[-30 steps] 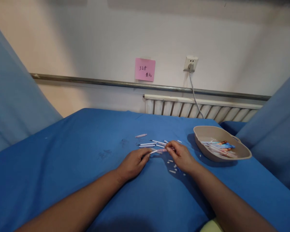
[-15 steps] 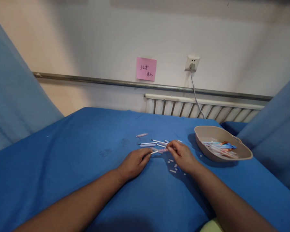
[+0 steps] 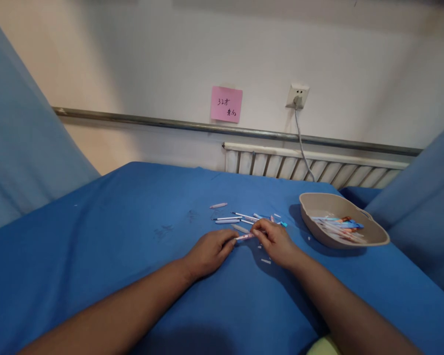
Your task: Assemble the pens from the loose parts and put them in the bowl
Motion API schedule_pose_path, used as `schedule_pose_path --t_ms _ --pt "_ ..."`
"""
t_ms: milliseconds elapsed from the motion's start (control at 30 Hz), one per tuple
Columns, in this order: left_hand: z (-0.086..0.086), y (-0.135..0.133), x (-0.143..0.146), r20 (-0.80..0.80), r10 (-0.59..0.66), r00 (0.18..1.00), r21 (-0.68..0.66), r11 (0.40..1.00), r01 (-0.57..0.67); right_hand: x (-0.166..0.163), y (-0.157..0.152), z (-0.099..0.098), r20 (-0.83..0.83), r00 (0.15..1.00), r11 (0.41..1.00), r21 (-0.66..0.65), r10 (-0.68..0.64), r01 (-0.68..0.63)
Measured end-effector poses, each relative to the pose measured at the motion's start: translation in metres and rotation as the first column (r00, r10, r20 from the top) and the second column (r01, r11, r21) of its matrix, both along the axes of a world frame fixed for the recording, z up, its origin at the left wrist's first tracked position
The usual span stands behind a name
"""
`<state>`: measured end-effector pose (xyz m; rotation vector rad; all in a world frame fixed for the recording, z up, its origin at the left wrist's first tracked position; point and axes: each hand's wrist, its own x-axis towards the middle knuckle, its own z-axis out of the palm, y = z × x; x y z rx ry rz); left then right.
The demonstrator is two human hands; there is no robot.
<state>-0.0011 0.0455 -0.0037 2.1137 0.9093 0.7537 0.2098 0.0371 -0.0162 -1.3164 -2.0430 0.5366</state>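
Both my hands rest on a blue cloth (image 3: pixel 114 236) and meet over a thin pink and white pen part (image 3: pixel 244 237). My left hand (image 3: pixel 209 254) pinches its left end with curled fingers. At the other end, my right hand (image 3: pixel 276 241) has its fingers closed round the part. Just beyond the hands lie several loose pen tubes and refills (image 3: pixel 229 219). Small white caps (image 3: pixel 265 261) are scattered beside my right hand.
A beige oval tray (image 3: pixel 318 202) holding several pens stands at the right on the cloth. Behind it are a radiator (image 3: pixel 281 165), a metal rail, a wall socket with a cable (image 3: pixel 298 96) and a pink note (image 3: pixel 226 104). Light blue fabric rises on both sides.
My hands have drawn slightly closer together around the pen part. The view has shifted a little, so everything sits a bit further right.
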Motion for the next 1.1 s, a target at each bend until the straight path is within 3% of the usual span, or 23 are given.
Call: schedule_pose_path --t_ms 100,300,500,700,833,933,1100 --pt "-0.001 -0.001 -0.001 0.015 0.018 1.000 -0.038 0.999 -0.017 -0.004 -0.003 0.001 0.020 0.999 0.999 0.010 0.036 -0.037" --pt "-0.001 -0.003 -0.002 0.056 -0.092 0.994 -0.115 0.988 0.098 0.000 -0.006 0.005 0.049 0.996 0.997 0.024 0.075 -0.076" --pt "-0.003 -0.004 -0.005 -0.029 -0.061 0.998 -0.004 0.998 0.061 0.003 -0.004 0.003 0.095 0.985 0.987 0.052 0.147 -0.153" --pt "-0.003 -0.006 -0.006 -0.075 -0.038 0.996 0.083 0.996 0.044 0.001 -0.005 0.002 0.086 0.991 0.994 0.025 0.101 -0.104" --pt "-0.002 -0.005 -0.006 -0.113 -0.052 0.992 0.116 0.991 0.065 0.000 -0.004 -0.005 0.041 0.997 0.995 -0.072 0.072 -0.069" --pt "-0.003 -0.003 -0.006 -0.143 -0.072 0.987 0.100 0.991 0.087 0.000 -0.003 -0.009 -0.003 0.998 0.993 -0.102 0.063 -0.063" --pt "-0.007 0.001 -0.004 -0.123 -0.012 0.992 -0.024 1.000 0.009 0.000 -0.003 -0.006 0.010 0.997 0.997 -0.012 0.074 -0.074"
